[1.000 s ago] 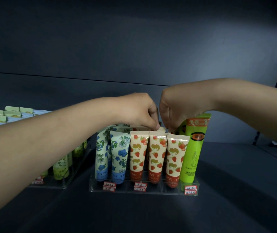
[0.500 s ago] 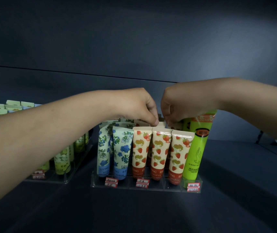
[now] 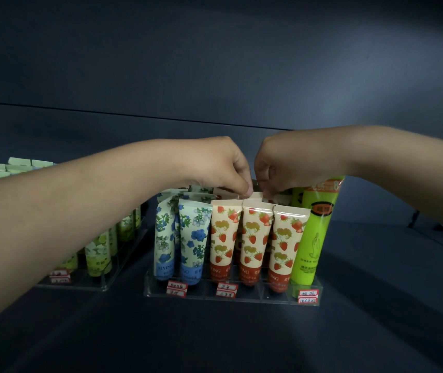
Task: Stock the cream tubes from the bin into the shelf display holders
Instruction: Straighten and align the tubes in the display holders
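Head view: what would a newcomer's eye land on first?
Two hands, left hand and right hand, meet mid-frame, fingers curled down onto tube tops behind the front row. Below stand three strawberry tubes in a clear holder, blue-flower tubes on their left and a tall green tube on their right.

Two clear holders point(image 3: 241, 299) stand on the shelf point(image 3: 215, 343). The nearer one's front row has two blue-flower tubes point(image 3: 191, 238), three strawberry tubes point(image 3: 255, 238) and one bright green tube point(image 3: 315, 238); those behind are too hidden to count
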A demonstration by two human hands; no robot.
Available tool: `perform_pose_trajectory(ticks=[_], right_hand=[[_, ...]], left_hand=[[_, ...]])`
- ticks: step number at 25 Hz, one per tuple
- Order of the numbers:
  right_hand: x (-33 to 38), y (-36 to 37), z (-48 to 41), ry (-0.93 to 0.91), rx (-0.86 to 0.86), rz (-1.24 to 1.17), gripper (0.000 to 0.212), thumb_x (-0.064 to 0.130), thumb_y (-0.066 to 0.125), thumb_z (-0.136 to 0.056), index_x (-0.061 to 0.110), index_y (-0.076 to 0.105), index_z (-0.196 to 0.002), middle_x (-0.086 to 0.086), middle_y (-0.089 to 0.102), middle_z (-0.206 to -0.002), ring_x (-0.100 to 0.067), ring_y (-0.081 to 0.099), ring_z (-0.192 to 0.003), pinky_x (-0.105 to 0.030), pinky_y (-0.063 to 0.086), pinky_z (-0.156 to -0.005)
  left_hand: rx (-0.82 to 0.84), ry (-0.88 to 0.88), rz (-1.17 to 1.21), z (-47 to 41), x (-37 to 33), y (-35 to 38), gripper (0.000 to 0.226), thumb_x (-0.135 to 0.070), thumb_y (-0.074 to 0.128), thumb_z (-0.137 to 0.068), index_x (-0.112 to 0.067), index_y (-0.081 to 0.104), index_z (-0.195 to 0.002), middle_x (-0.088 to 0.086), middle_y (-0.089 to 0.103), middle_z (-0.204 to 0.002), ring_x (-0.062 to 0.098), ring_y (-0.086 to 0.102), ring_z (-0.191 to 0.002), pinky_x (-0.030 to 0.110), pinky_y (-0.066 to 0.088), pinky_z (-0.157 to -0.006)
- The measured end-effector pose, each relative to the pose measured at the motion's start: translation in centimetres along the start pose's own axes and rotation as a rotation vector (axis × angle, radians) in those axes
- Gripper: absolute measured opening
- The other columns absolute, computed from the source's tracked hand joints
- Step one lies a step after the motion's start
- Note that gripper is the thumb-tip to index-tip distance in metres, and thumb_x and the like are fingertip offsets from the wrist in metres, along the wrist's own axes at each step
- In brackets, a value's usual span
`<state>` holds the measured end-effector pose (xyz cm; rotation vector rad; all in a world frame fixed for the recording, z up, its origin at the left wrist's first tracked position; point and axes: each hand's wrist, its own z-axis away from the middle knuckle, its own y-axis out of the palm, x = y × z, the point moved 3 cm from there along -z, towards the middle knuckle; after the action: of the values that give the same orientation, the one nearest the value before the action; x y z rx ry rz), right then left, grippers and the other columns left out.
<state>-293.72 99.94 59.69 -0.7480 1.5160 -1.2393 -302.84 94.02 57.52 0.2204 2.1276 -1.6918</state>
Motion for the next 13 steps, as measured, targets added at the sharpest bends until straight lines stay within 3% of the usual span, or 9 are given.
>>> perform_pose_trajectory(ticks=[4,8,13], right_hand=[[-0.3,0.1,0.0,0.004,0.004,-0.018,0.008,0.026,0.063,-0.086,0.022,0.068,-0.090,0.015,0.054,-0.074,-0.007,0.052,-0.068,-0.016,0.040,-0.056],[-0.4,-0.1,0.3,0.007,-0.008,-0.069,0.013,0.027,0.064,-0.085,0.020,0.070,-0.095,0.008,0.066,-0.088,-0.006,0.054,-0.070,-0.015,0.043,-0.063],[-0.6,-1.0,0.7,-0.002,-0.066,-0.175,0.017,0.029,0.062,-0.085,0.018,0.072,-0.095,0.015,0.067,-0.087,-0.001,0.060,-0.078,-0.023,0.048,-0.077]], left_hand=[[0.008,-0.002,-0.018,0.0,-0.1,0.1,0.003,-0.026,0.070,-0.080,-0.025,0.073,-0.080,-0.010,0.070,-0.092,0.008,0.062,-0.093,0.029,0.047,-0.095],[-0.003,-0.018,-0.022,0.2,-0.2,0.0,0.011,-0.029,0.069,-0.080,-0.022,0.075,-0.085,-0.010,0.070,-0.092,0.008,0.062,-0.094,0.032,0.047,-0.097],[-0.020,-0.047,0.048,0.8,0.4,-1.1,0.020,-0.032,0.064,-0.084,-0.016,0.074,-0.089,0.001,0.073,-0.093,0.009,0.063,-0.081,0.021,0.048,-0.082]])
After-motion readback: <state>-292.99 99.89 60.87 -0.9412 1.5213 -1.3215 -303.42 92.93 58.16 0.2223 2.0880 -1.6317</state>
